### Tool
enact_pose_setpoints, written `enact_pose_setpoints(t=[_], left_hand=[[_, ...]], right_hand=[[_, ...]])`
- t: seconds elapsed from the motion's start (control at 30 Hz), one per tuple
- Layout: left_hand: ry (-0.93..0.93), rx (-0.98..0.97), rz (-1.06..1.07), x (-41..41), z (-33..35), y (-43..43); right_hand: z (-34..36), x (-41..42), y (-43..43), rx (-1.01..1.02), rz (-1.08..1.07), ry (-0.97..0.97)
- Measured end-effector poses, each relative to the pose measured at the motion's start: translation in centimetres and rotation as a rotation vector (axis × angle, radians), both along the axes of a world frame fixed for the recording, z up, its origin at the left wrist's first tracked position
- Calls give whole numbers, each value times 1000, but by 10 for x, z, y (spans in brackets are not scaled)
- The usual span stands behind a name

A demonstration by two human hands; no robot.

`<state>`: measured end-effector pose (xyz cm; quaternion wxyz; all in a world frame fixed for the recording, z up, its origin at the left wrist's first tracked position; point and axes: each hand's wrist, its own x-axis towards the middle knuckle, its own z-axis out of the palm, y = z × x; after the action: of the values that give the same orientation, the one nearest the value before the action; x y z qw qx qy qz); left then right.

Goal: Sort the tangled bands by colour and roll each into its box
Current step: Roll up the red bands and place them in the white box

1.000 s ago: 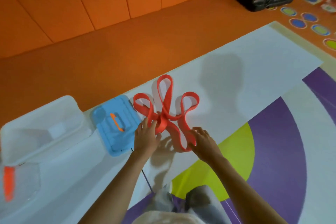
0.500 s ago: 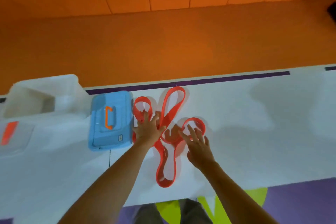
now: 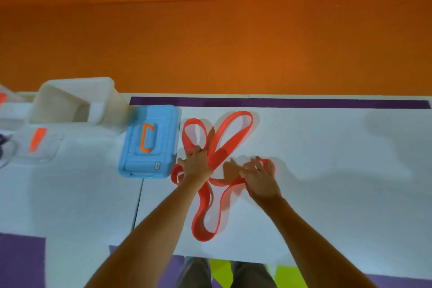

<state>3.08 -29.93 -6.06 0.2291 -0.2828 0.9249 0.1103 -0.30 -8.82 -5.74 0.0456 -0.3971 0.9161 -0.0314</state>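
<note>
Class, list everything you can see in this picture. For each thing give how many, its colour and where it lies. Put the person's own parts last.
red bands: tangled, count unclear, red-orange, middle of the mat.
blue lid: one, blue with an orange handle, just left of the bands.
white box: one, translucent white, open, behind and left of the blue lid.
clear lid: one, clear with an orange handle, far left.
white mat: one, white with a purple stripe, under everything.
left hand: grips the bands.
right hand: on the right loop, grip unclear.
</note>
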Motion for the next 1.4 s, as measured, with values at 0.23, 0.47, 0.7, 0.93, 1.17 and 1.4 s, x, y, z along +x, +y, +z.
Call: enact_pose_setpoints(t=[0.23,0.47,0.7,0.93,1.17,1.4], left_hand=[[166,126,83,5,4,3],[305,255,-38,54,12,26],[327,229,-202,83,25,14],[466,332,-41,102,19,9],[221,322,390,98,16,11],[77,461,652,76,9,6]], right_hand=[[2,0,11,29,138,87],[1,-9,18,-111,286,204],[-9,-29,-3,-243,406,194],[-4,-40,-36,-75,622,6],[0,-41,-42,-125,626,-44],[-9,-34,-40,-93,521,-75]])
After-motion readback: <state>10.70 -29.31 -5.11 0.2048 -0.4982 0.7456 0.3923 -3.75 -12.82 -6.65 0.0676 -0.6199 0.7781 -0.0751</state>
